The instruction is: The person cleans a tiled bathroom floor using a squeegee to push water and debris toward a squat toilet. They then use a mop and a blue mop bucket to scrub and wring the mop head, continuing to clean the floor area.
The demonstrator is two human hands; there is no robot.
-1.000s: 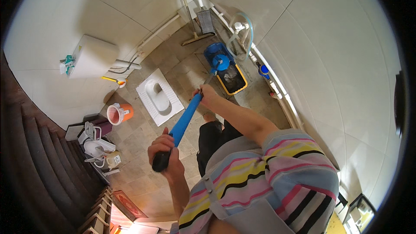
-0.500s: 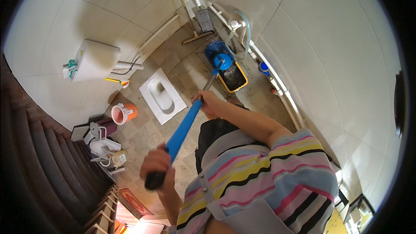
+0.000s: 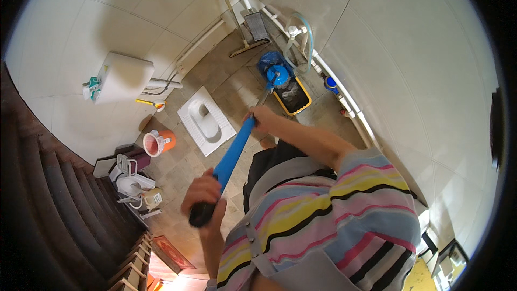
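Note:
I hold a mop (image 3: 236, 148) by its long handle, which slants from lower left up to the right. My left hand (image 3: 203, 196) is closed round the handle near its black end. Farther along, where the blue sleeve meets the metal rod, my right hand (image 3: 260, 119) grips it. The mop's round blue head (image 3: 277, 75) sits in a mop bucket (image 3: 309, 97) with a yellow rim and a blue far section. Dark water shows in the bucket's near half; grey mop strands partly hide under the blue disc.
Left of the mop lie a white squat toilet (image 3: 211, 134) and an orange bin (image 3: 168, 140). A floor squeegee (image 3: 249, 48) leans in the corner, beside a flat mop (image 3: 256, 26). White pipes (image 3: 344, 99) run along the right wall. Dark stairs (image 3: 59, 194) descend at far left.
My left hand has moved slightly up and to the right with the handle end. The right hand stays on the rod, and the mop head remains in the bucket. The view has shifted a little.

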